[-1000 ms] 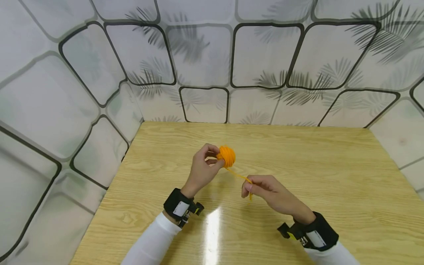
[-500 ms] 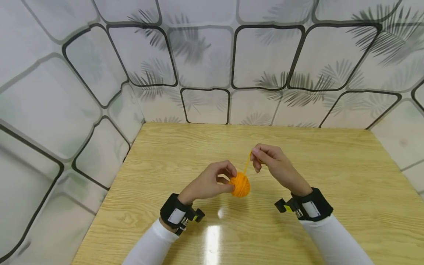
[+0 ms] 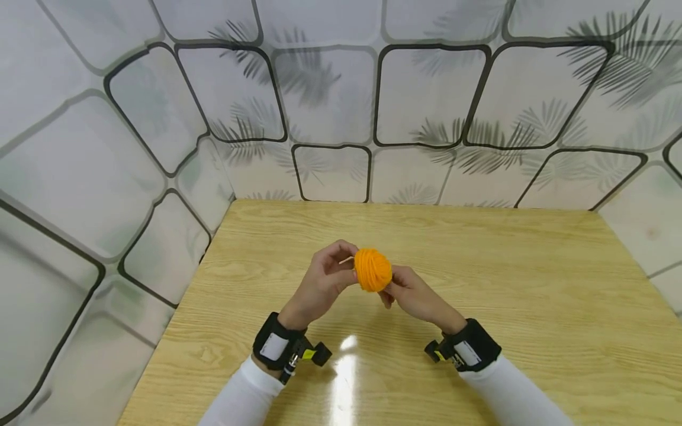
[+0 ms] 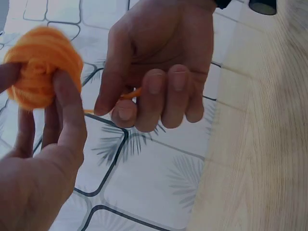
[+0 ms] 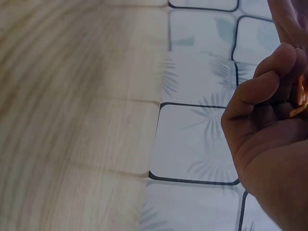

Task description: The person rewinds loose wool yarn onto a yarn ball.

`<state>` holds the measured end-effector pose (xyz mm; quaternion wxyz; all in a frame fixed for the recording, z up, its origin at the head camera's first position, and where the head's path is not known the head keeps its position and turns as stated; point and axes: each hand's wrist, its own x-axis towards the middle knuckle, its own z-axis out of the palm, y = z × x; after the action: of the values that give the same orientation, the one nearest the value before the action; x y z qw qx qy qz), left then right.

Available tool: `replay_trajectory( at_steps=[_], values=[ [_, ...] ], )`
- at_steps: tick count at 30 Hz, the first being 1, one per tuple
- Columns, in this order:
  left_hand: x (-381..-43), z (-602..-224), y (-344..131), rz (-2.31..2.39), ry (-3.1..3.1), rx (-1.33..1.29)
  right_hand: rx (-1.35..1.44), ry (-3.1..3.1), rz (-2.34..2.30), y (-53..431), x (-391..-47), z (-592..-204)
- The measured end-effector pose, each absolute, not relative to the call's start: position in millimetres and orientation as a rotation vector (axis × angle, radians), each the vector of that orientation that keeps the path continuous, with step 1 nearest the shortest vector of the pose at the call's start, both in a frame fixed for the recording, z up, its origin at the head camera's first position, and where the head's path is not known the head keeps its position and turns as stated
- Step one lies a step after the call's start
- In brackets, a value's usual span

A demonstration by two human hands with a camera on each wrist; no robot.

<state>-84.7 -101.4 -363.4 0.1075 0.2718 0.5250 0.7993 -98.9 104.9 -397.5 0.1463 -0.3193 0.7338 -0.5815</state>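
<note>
My left hand grips an orange ball of yarn between thumb and fingertips, above the table. In the left wrist view the yarn ball shows wound strands, with the thumb and a finger pressed to its near side. Close by on the right, my right hand pinches the loose yarn strand between thumb and index finger, and the other fingers curl in. From the head, part of the right fingertips is hidden behind the ball. The right wrist view catches my right hand at its edge, with a bit of orange yarn.
A wood-grain table lies under both hands. Behind it and to the left rise pale walls with dark outlined shapes and leaf prints. Each wrist wears a black strap with a small camera.
The right hand went up and away past the ball, then came back down beside it, drawing the strand around. The left hand moved right and nearer, then back left, turning the ball.
</note>
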Motion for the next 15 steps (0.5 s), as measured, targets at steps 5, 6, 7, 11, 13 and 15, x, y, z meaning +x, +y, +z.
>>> replay_trajectory(
  at_steps=[5, 6, 7, 11, 13, 15],
  values=[
    [-88, -365, -99, 2.523, 1.643, 0.612, -0.979, 2.237, -1.541, 101, -82, -397],
    [-88, -366, -98, 2.54, 1.685, 0.581, -0.983, 2.267, -1.513, 101, -79, -395],
    [-89, -367, -97, 2.555, 1.727, 0.551, -0.985, 2.297, -1.486, 101, -76, -393],
    [-92, -371, -92, 2.536, 1.993, 0.478, -0.986, 2.375, -1.429, 105, -66, -382],
    [-94, -373, -90, 2.491, 2.129, 0.465, -1.001, 2.405, -1.424, 107, -62, -375],
    [-94, -375, -88, 2.434, 2.229, 0.476, -1.022, 2.433, -1.435, 110, -59, -369]
  ],
)
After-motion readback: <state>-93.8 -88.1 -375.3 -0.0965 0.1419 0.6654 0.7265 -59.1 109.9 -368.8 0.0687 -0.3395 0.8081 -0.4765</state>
